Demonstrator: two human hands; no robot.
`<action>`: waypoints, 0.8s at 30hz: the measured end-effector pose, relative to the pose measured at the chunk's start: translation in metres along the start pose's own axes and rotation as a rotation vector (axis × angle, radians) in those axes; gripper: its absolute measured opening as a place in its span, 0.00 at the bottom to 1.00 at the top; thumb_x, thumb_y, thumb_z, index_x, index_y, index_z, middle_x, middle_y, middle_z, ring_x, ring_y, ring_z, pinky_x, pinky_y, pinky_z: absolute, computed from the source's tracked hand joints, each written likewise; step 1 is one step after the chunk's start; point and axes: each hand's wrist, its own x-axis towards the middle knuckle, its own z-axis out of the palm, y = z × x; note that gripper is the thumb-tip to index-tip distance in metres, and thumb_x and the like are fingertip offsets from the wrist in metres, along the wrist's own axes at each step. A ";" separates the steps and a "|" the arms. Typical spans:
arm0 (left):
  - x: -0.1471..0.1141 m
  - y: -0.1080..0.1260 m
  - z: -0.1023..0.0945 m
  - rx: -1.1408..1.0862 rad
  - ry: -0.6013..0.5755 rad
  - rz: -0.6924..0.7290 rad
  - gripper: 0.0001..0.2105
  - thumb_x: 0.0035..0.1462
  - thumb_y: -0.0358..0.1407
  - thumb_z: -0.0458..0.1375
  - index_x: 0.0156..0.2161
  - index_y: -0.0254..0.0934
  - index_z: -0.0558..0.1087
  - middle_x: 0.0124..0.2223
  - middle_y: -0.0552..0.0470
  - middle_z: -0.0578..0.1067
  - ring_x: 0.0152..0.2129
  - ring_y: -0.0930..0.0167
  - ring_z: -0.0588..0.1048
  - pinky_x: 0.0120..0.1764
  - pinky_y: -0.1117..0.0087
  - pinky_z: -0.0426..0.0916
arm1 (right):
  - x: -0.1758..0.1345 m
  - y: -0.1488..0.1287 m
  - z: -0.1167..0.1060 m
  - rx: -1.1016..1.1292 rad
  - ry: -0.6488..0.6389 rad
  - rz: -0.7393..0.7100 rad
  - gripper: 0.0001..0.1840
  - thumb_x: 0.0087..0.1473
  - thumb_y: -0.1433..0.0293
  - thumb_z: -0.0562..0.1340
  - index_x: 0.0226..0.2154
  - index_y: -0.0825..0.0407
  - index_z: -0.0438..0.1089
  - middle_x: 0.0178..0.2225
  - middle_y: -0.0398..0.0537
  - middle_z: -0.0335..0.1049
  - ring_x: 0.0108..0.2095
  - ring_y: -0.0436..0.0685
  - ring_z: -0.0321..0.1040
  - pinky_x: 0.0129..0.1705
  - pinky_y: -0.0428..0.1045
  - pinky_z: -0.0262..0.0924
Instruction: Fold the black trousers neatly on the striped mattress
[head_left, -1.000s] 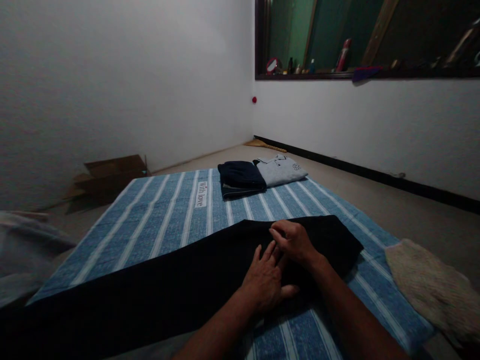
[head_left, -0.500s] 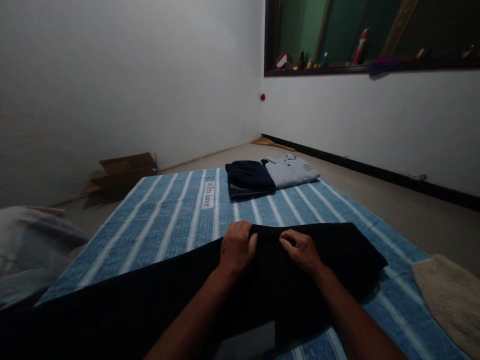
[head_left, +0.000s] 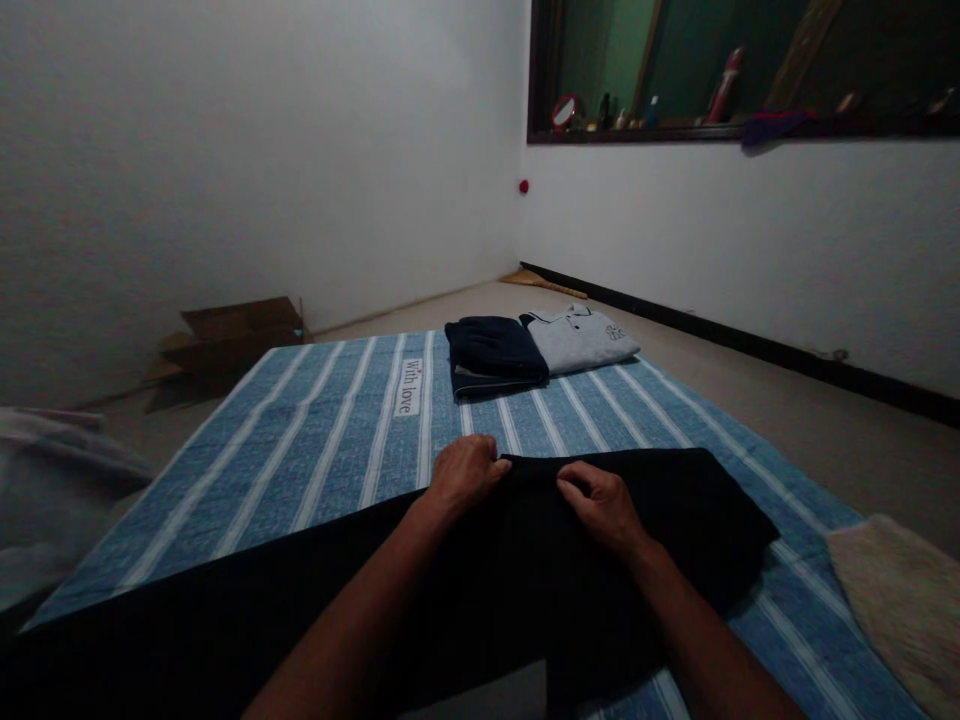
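Observation:
A long black garment lies across the near part of a blue striped mat. My left hand grips the garment's far edge with curled fingers. My right hand pinches the same edge a little to the right. Beyond them, at the mat's far end, a folded dark navy garment and a folded grey polo shirt lie side by side.
A flattened cardboard box lies on the floor at the left wall. A beige rug lies at the right of the mat. Crumpled grey cloth sits at the left. A dark shelf high on the right wall holds bottles.
My left hand has moved from the flat of the black garment up to its far edge and closed on it. My right hand stayed pinching that edge.

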 end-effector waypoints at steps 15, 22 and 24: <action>-0.025 0.013 0.002 0.036 -0.037 0.024 0.14 0.56 0.42 0.50 0.30 0.37 0.75 0.32 0.44 0.77 0.34 0.62 0.75 0.33 0.67 0.64 | -0.001 0.001 -0.001 0.018 0.004 0.002 0.08 0.53 0.67 0.56 0.30 0.49 0.70 0.29 0.44 0.71 0.33 0.54 0.69 0.37 0.47 0.59; -0.023 0.009 0.009 -0.027 -0.064 -0.001 0.18 0.56 0.45 0.48 0.29 0.36 0.75 0.30 0.44 0.76 0.30 0.63 0.75 0.29 0.68 0.63 | -0.001 -0.003 -0.002 0.014 0.001 0.015 0.08 0.53 0.67 0.56 0.29 0.49 0.70 0.29 0.43 0.71 0.33 0.54 0.69 0.37 0.46 0.59; -0.021 0.008 0.011 -0.062 -0.073 0.005 0.18 0.55 0.46 0.49 0.27 0.36 0.74 0.29 0.45 0.76 0.28 0.64 0.75 0.28 0.69 0.61 | -0.001 -0.003 -0.002 0.014 0.007 0.018 0.07 0.53 0.68 0.56 0.29 0.50 0.70 0.29 0.43 0.71 0.33 0.53 0.69 0.37 0.46 0.59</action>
